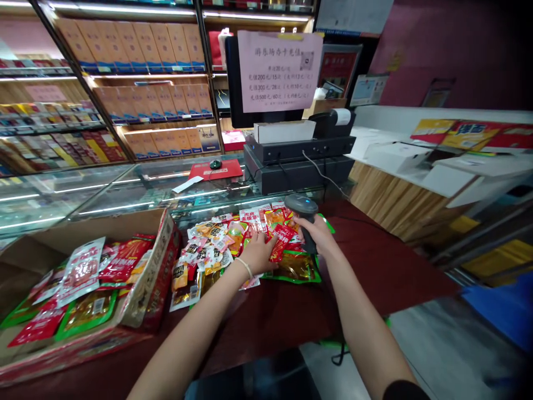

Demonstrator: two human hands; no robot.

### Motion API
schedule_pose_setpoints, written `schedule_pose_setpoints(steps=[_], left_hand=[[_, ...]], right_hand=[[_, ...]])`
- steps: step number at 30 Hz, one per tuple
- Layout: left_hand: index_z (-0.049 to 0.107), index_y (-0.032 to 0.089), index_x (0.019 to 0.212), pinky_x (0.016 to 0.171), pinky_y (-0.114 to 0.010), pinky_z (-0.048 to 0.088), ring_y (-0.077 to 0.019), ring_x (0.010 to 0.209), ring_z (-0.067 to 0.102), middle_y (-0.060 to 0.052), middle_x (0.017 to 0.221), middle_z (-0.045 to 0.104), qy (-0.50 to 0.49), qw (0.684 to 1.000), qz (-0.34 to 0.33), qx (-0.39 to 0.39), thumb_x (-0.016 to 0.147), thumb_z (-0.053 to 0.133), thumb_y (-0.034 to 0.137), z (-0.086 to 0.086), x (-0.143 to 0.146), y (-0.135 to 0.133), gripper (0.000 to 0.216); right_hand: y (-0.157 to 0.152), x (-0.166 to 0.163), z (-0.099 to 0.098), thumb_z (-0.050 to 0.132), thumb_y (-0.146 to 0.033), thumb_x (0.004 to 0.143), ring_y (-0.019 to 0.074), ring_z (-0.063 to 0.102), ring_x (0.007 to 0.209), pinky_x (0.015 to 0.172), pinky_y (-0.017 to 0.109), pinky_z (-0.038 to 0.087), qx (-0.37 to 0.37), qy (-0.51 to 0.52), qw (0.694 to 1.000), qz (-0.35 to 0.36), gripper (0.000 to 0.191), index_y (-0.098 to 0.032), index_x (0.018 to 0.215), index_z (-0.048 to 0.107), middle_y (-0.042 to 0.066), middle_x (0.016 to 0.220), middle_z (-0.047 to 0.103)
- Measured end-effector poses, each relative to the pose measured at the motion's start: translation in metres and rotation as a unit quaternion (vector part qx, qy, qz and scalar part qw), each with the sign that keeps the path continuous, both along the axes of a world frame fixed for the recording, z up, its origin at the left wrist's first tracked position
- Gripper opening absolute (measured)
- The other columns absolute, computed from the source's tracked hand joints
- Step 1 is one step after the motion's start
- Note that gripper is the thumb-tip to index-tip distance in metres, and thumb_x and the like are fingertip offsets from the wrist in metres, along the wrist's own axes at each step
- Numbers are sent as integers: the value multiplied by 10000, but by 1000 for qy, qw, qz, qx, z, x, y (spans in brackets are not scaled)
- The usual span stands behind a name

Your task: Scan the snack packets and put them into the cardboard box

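Note:
My right hand [320, 234] is wrapped round the handle of a dark grey barcode scanner [301, 205], its head over the right side of a pile of snack packets. My left hand [259, 254], with a pale band at the wrist, lies on the pile with its fingers spread. Close to its fingertips is a shiny red snack packet [283, 240]. Just right of that hand, a green-edged packet with brown contents [295, 268] lies flat. Small white and orange sachets [208, 244] are heaped on the left of the pile. My left fingertips partly hide the packets beneath.
An open cardboard box [144, 278] with more snack packets stands at left on the dark red counter [366, 266]. Behind the pile are a glass display case [112, 194], a black cash drawer [303, 175] and a monitor with a pink price sheet [281, 72]. A cable hangs below the counter's front edge.

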State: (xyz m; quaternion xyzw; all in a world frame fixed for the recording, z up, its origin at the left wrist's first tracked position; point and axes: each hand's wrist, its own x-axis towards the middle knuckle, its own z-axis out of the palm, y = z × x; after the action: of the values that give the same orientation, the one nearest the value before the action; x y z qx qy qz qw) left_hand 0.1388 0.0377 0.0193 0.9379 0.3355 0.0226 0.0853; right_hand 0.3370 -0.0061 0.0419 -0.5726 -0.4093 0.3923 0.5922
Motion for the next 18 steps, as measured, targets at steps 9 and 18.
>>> schedule_pose_setpoints(steps=[9, 18], left_hand=[[681, 180, 935, 771, -337, 480, -244, 825, 642, -80, 834, 689, -246, 949, 150, -128, 788, 505, 178, 13, -41, 20, 230], [573, 208, 1084, 671, -250, 540, -129, 744, 647, -18, 969, 688, -731, 487, 149, -455, 763, 744, 351, -20, -93, 31, 390]], right_hand=[[-5, -2, 4, 697, -473, 765, 113, 441, 352, 376, 238, 358, 18, 22, 1000, 7, 286, -193, 750, 641, -13, 432, 553], [-2, -28, -5, 711, -466, 776, 122, 460, 362, 401, 250, 382, 33, 13, 998, 51, 287, -191, 775, 625, -26, 429, 543]])
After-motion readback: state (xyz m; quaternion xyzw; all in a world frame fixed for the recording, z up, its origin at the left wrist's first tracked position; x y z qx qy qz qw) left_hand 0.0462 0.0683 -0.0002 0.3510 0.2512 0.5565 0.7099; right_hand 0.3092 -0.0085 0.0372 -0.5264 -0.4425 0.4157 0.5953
